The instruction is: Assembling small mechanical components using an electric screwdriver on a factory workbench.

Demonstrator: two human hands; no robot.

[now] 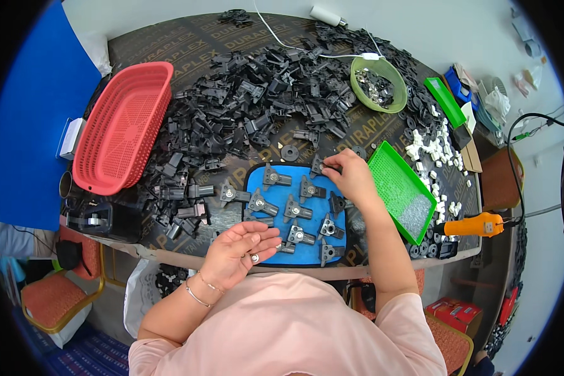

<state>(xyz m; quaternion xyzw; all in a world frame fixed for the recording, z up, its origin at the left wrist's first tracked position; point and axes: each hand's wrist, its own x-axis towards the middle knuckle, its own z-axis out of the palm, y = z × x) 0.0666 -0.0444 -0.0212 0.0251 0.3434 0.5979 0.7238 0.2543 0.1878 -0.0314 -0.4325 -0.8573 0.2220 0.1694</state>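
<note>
From the head view, we saw the left hand [235,249] turned palm up near the front edge of a blue mat [310,257], its fingers loosely curled around small metal pieces [254,257]. The right hand [352,178] had its fingertips on a black plastic part [317,165] at the mat's far edge; we could not tell whether it pinched the part itself or something small on it. More black parts stood in rough rows on the mat, several with a shiny centre. Beyond them we saw a large black heap [263,94], with a red basket [122,125] to the left and a green tray [385,172] to the right.
</note>
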